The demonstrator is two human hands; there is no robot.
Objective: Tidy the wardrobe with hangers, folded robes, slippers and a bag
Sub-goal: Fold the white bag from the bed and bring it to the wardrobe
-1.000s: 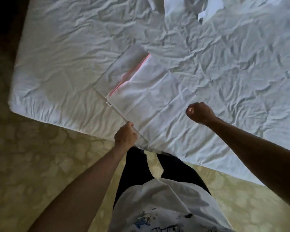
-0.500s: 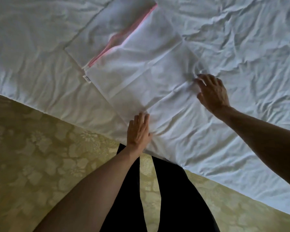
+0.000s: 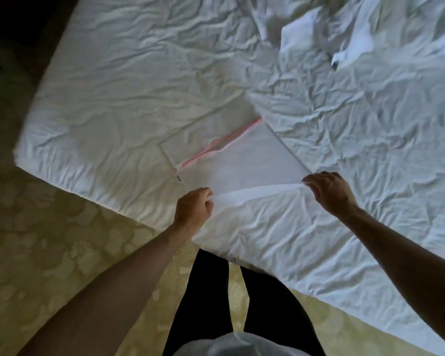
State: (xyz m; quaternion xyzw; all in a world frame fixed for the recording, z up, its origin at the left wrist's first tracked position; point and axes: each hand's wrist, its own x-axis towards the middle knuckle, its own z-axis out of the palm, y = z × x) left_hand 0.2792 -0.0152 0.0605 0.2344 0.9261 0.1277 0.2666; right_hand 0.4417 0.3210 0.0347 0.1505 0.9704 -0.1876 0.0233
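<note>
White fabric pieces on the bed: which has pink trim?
The flat bag both hands pinch at its near edge; its pink strip runs diagonally. The crumpled white pieces farther back show none.

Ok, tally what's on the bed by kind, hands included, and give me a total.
White bag with pink zip: 1, lying flat on the bed sheet
Loose white pieces at the far edge: 2, too crumpled to identify
Hands pinching the bag's near edge: 2, left hand and right hand
Total: 5
</note>
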